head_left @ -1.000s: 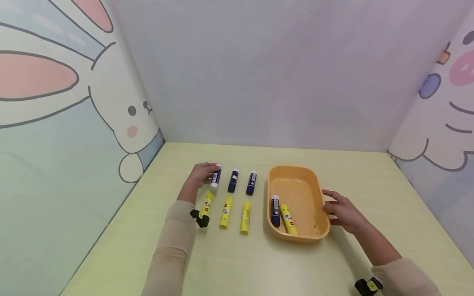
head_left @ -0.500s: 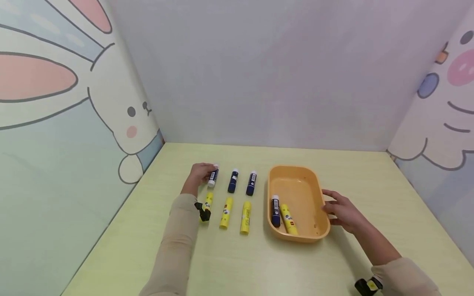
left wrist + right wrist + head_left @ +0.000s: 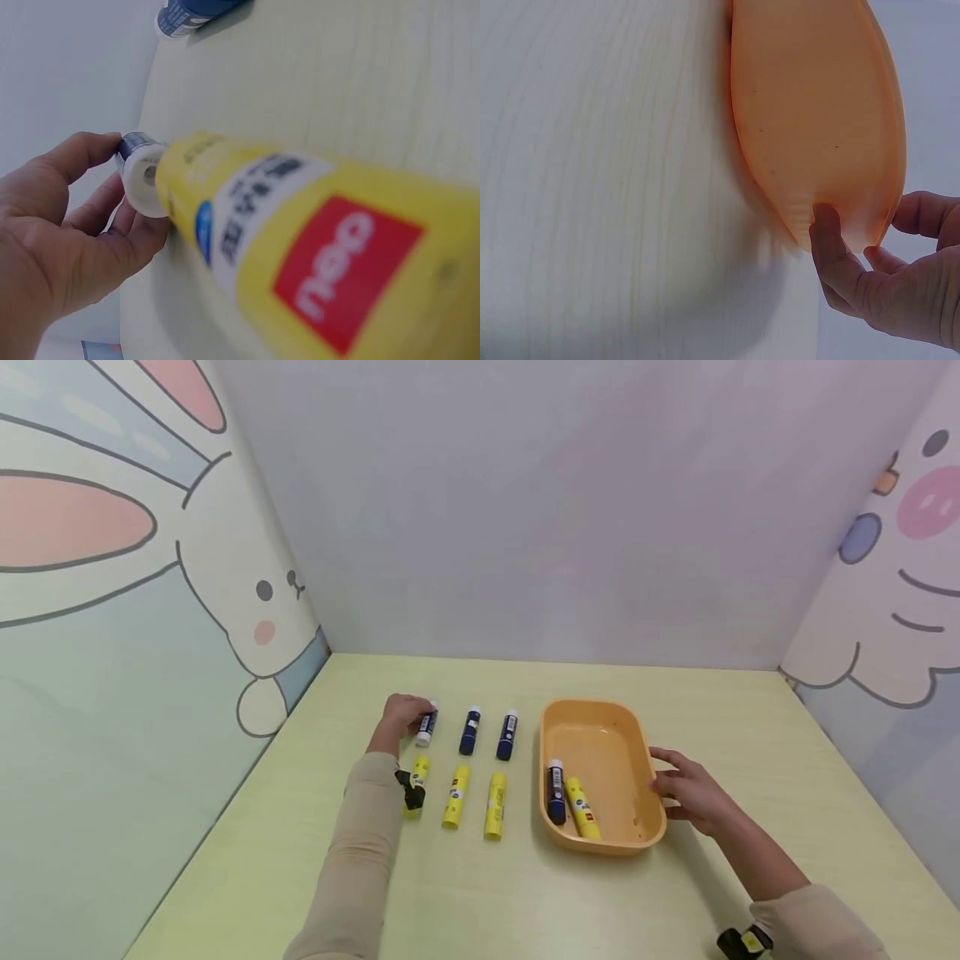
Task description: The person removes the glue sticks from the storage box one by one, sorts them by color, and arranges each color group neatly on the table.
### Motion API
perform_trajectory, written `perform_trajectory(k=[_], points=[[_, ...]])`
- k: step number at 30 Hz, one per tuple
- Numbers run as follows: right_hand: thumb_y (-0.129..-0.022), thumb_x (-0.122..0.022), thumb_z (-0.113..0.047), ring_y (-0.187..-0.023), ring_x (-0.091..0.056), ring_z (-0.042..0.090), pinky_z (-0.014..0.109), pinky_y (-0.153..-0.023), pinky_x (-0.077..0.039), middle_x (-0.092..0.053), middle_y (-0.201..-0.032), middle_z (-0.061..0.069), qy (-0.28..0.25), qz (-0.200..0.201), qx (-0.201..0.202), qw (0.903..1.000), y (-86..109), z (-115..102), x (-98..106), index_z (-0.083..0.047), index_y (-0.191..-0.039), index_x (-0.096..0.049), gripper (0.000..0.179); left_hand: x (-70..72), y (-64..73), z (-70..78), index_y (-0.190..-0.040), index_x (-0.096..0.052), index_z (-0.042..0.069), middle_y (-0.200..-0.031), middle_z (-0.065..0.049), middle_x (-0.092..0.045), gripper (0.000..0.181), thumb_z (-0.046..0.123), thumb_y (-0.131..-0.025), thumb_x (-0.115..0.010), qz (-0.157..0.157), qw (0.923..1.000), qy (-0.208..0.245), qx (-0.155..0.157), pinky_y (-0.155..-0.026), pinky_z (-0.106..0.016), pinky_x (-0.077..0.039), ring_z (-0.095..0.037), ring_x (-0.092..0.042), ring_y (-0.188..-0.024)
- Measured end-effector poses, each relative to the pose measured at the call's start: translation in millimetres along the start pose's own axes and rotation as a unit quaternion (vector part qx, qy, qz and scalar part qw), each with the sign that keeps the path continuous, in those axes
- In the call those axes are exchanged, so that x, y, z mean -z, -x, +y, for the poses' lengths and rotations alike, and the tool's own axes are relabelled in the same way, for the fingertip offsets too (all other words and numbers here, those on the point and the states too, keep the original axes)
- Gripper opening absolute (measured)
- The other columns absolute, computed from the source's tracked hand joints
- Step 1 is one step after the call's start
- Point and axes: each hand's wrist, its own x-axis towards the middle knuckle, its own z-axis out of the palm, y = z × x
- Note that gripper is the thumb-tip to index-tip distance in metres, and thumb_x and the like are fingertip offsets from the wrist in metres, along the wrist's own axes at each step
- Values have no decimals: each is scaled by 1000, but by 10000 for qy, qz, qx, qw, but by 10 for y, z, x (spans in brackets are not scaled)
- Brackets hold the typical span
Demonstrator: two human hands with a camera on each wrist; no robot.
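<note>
"Straight to the far left, where the white-capped blue glue stick [image 3: 427, 727] lay at the left end of the far row! What did the left hand [image 3: 406, 712] have?"

"That very stick, pinched between digits on either side! It lay just right of the palm, long axis running near to far, its near end swung slightly left and its white end [image 3: 142, 184] facing the near side. Whether its full length touched the table [image 3: 525, 893], I couldn't tell."

"And close by?"

"The deli yellow glue stick [image 3: 337, 262] sat on the near side, partly behind the wrist camera [image 3: 410, 790]. To the right stood company: the middle blue glue stick [image 3: 469, 731] and the right-end blue glue stick [image 3: 507, 735], lying roughly parallel and apart."

"The right hand [image 3: 693, 795]?"

"Well away! It gripped the right wall of the orange tray [image 3: 603, 752], so the left was by far the nearer hand. Inside, near the tray's left side, lay one navy glue stick [image 3: 556, 793] beside one yellow glue stick [image 3: 582, 810]."

"And beyond, a painted rabbit [image 3: 247, 585] looked on from the left wall!"
</note>
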Motion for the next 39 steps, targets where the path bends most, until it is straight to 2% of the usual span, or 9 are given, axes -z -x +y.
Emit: perform_trajectory(k=[6, 11, 17, 25, 29, 39], points=[[-91, -48, -2, -97, -56, 26, 44, -75, -52, -35, -131, 35, 24, 49, 5, 10000, 1, 9, -7, -1, -146, -16, 64, -24, 52, 29, -111, -65, 2, -108, -15, -61, 33, 15, -81, -73, 177, 9969, -753, -139, -48, -21, -41, -23, -57, -84], [-90, -49, -2, -96, -57, 26, 43, -75, -52, -35, -132, 36, 2, 77, 7, 10000, 3, 17, -6, -1, -145, -16, 64, 6, 39, 10, -113, -66, 5, -113, -14, -60, 34, 17, -82, -73, 132, 9960, -870, -182, -44, -16, -37, -24, -59, -91], [-90, -48, -2, -98, -56, 27, 44, -75, -52, -33, -133, 36, 9, 64, -22, 10000, 14, 23, -12, 0, -146, -15, 64, 63, -1, -70, -115, -65, 5, -111, -16, -60, 37, 17, -81, -74, -29, 9971, -710, -282, -62, -27, -51, -24, -60, -89], [-91, -48, -2, -99, -55, 28, 44, -75, -52, -33, -133, 36, 58, 80, -34, 9999, 15, 7, -12, -1, -146, -15, 65, 42, -63, -49, -118, -63, 7, -113, -13, -59, 40, 18, -81, -74, -19, 9969, -781, -56, -75, -34, -51, -25, -59, -93], [-91, -48, -3, -100, -55, 29, 44, -74, -52, -32, -134, 36, 105, 89, -44, 9999, 17, 3, -10, -1, -146, -15, 65, 43, -52, -42, -121, -61, 7, -116, -14, -58, 43, 19, -82, -73, -44, 9971, -760, -43, -77, -34, -50, -25, -58, -94], [-91, -48, -2, -99, -55, 28, 44, -75, -52, -33, -133, 36, 83, 48, -18, 10000, -3, 20, 4, -1, -146, -14, 65, 74, 6, -103, -122, -60, 6, -116, -15, -57, 44, 20, -82, -72, -64, 9980, -569, -266, -78, -34, -49, -25, -57, -96]])
